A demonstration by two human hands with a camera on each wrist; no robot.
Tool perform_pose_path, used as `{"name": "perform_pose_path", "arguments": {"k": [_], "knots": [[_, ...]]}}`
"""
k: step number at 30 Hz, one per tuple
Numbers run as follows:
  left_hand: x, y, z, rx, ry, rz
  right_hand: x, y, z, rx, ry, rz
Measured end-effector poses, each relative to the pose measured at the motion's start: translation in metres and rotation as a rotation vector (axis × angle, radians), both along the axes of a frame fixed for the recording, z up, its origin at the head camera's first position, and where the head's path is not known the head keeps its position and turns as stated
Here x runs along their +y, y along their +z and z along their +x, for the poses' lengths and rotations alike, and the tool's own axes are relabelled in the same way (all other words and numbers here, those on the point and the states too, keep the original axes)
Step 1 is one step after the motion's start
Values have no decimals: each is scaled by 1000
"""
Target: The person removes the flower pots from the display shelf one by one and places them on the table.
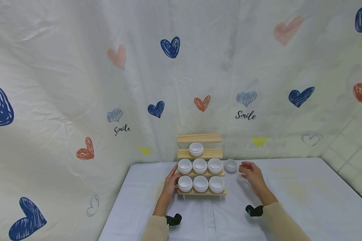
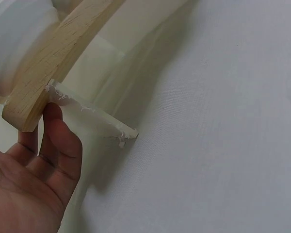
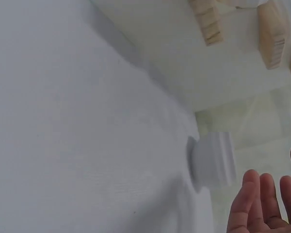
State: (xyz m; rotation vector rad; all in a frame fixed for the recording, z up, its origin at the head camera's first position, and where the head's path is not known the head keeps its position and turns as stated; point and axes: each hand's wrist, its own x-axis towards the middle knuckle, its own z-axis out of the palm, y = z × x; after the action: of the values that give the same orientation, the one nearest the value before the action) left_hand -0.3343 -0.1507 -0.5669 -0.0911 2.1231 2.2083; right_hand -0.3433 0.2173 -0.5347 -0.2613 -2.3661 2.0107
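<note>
A tiered stand with wooden shelves (image 1: 200, 192) and pale supports holds white cups (image 1: 200, 165). Its two lower shelves each carry a row of three, and one more cup (image 1: 196, 149) sits on the shelf above. My left hand (image 1: 169, 183) grips the stand's left side, fingers and thumb about the end of a wooden shelf (image 2: 58, 63) and its clear support (image 2: 94, 109). Just right of the stand, a single white cup (image 1: 231, 166) stands upright on the table. Beside that cup (image 3: 213, 160), my right hand (image 1: 253, 176) has loosely bent fingers and holds nothing.
The topmost shelf (image 1: 199, 138) bears no cup. A white cloth covers the table (image 1: 289, 201), which meets a hanging white curtain (image 1: 205, 73) printed with hearts. Dark cameras (image 1: 174, 219) are strapped to both wrists.
</note>
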Motion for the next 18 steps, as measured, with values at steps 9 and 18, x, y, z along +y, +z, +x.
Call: {"name": "perform_pose_path", "arguments": {"k": [9, 18], "knots": [[-1, 3, 2, 10, -5, 12, -20, 35, 4, 120, 20, 118], [-1, 2, 1, 3, -14, 26, -38, 67, 8, 196, 86, 196]]}}
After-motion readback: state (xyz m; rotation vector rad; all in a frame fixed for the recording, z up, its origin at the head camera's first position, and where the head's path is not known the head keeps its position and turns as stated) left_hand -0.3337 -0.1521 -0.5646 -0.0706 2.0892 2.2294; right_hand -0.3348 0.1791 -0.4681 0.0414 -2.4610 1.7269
